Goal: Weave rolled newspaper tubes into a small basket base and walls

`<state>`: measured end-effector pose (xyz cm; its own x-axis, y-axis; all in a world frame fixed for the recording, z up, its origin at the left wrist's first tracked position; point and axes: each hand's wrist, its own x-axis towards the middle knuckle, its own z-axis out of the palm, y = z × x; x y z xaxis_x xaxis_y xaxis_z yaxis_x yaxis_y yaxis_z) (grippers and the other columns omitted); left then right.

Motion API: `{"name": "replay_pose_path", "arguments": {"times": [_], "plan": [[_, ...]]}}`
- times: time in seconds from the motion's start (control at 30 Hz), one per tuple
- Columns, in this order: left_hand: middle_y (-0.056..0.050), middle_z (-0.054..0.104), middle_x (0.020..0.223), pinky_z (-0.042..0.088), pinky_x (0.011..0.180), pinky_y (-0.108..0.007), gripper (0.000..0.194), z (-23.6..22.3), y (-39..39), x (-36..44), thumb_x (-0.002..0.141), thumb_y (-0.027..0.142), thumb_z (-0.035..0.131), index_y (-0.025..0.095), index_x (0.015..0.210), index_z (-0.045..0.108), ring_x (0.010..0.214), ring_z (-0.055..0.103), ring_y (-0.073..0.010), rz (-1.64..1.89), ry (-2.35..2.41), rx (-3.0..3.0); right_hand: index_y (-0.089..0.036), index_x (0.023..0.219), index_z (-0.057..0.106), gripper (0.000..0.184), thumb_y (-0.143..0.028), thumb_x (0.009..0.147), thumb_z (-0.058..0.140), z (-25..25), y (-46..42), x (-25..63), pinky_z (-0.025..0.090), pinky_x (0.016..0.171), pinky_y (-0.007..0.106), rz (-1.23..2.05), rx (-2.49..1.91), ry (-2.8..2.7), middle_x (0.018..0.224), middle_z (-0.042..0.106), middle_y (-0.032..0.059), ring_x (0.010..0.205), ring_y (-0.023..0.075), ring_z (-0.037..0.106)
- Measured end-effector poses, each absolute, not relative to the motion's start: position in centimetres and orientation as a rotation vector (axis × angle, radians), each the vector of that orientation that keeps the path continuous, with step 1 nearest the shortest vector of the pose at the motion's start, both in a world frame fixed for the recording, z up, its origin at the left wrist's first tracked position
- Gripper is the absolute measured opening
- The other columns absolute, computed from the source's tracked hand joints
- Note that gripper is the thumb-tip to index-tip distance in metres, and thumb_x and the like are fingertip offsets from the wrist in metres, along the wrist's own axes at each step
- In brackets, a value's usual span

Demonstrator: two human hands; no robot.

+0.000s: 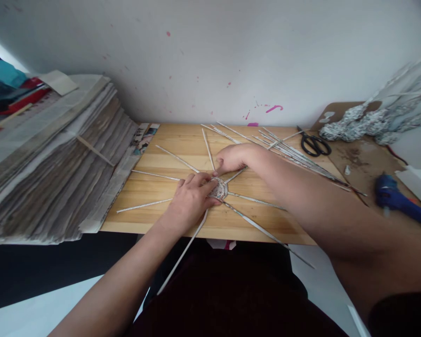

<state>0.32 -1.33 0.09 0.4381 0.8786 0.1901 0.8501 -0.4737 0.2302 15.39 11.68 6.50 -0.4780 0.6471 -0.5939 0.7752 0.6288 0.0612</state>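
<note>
A small round woven base [219, 188] of rolled newspaper tubes lies on the wooden table, its long spokes fanning out on all sides. My left hand [192, 195] covers its left part, fingers across the top and thumb at the near edge, holding it down. At the far edge, my right hand [232, 159] is closed with thumb and fingers pinched on a paper tube beside the weave; its fingertips are partly hidden. One long paper spoke [256, 225] runs toward the near right, past the table edge. Another spoke [182, 255] hangs over the front edge.
Loose paper tubes [287, 152] lie at the back right beside black scissors [315, 144]. A blue glue gun [403, 201] rests on the brown board at right, with bundled newspaper pieces [354, 122] behind. A tall newspaper stack [66, 168] stands at left. The wall [210, 56] rises behind.
</note>
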Motion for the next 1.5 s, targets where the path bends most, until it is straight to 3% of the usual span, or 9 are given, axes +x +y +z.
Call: {"name": "replay_pose_path", "arguments": {"times": [0.37,0.63,0.9,1.0,1.1,1.17,1.33,1.43,1.5], "plan": [[-0.010,0.060,0.126,0.047,0.101,-0.048,0.046,-0.6,-1.1,0.0,0.083,0.036,0.074,0.022,0.125,0.064,0.116,0.056,-0.0293,0.553,1.477,2.505,-0.015,0.114,0.073,0.059,-0.064,0.085,0.055,6.5,11.6,15.4,0.040,0.068,0.030,-0.323,1.138,2.268,0.089,0.075,0.0097,0.083,0.0231,0.066],[-0.014,0.054,0.135,0.045,0.107,-0.049,0.076,-1.2,-1.9,-0.5,0.084,0.039,0.073,0.025,0.149,0.037,0.126,0.051,-0.0291,0.808,1.449,2.417,-0.015,0.109,0.075,0.055,-0.061,0.083,0.058,6.3,11.5,15.5,0.040,0.066,0.031,-0.337,1.119,2.304,0.091,0.075,0.0102,0.083,0.0241,0.066],[-0.016,0.057,0.132,0.046,0.105,-0.051,0.079,-0.7,-2.3,-1.0,0.079,0.046,0.076,0.021,0.147,0.043,0.123,0.055,-0.0310,0.782,1.434,2.401,-0.014,0.111,0.074,0.060,-0.065,0.084,0.056,6.4,11.4,15.7,0.039,0.066,0.031,-0.309,1.139,2.307,0.094,0.074,0.0110,0.083,0.0243,0.066],[-0.014,0.064,0.123,0.049,0.101,-0.045,0.063,0.1,-2.4,-1.1,0.081,0.047,0.074,0.020,0.136,0.056,0.114,0.061,-0.0268,0.894,1.372,2.353,-0.014,0.110,0.074,0.059,-0.065,0.085,0.055,6.6,11.2,15.7,0.040,0.068,0.031,-0.306,1.145,2.305,0.093,0.074,0.0110,0.085,0.0243,0.066],[-0.008,0.072,0.097,0.052,0.090,-0.036,0.026,0.7,-2.2,-1.2,0.090,0.043,0.064,0.019,0.097,0.074,0.094,0.066,-0.0209,1.032,1.390,2.288,-0.015,0.110,0.073,0.058,-0.065,0.085,0.056,6.8,11.0,15.7,0.040,0.068,0.031,-0.310,1.174,2.300,0.096,0.074,0.0107,0.085,0.0241,0.066],[-0.006,0.073,0.086,0.053,0.085,-0.034,0.029,0.9,-2.0,-1.3,0.095,0.039,0.057,0.019,0.083,0.073,0.086,0.067,-0.0194,1.050,1.426,2.262,-0.015,0.111,0.073,0.058,-0.065,0.084,0.057,6.8,10.9,15.7,0.040,0.068,0.031,-0.312,1.194,2.301,0.100,0.074,0.0107,0.085,0.0242,0.066],[-0.007,0.075,0.106,0.052,0.091,-0.035,0.027,0.6,-1.9,-1.4,0.098,0.029,0.052,0.020,0.116,0.070,0.101,0.068,-0.0197,1.058,1.443,2.197,-0.015,0.111,0.073,0.060,-0.066,0.083,0.058,6.7,11.0,15.7,0.041,0.073,0.033,-0.316,1.191,2.311,0.103,0.073,0.0125,0.089,0.0269,0.066],[-0.006,0.076,0.089,0.052,0.081,-0.031,0.030,0.8,-2.2,-1.5,0.097,0.041,0.054,0.020,0.099,0.075,0.086,0.069,-0.0184,1.013,1.489,2.197,-0.014,0.111,0.073,0.061,-0.066,0.083,0.058,6.6,11.0,15.8,0.041,0.072,0.033,-0.324,1.192,2.308,0.101,0.073,0.0125,0.089,0.0269,0.065],[-0.005,0.074,0.077,0.051,0.074,-0.028,0.042,0.9,-2.4,-1.5,0.098,0.047,0.048,0.019,0.085,0.076,0.076,0.067,-0.0169,0.931,1.508,2.196,-0.015,0.111,0.073,0.059,-0.065,0.084,0.057,6.6,11.1,15.8,0.040,0.070,0.032,-0.328,1.199,2.303,0.099,0.073,0.0118,0.087,0.0257,0.065]]}}
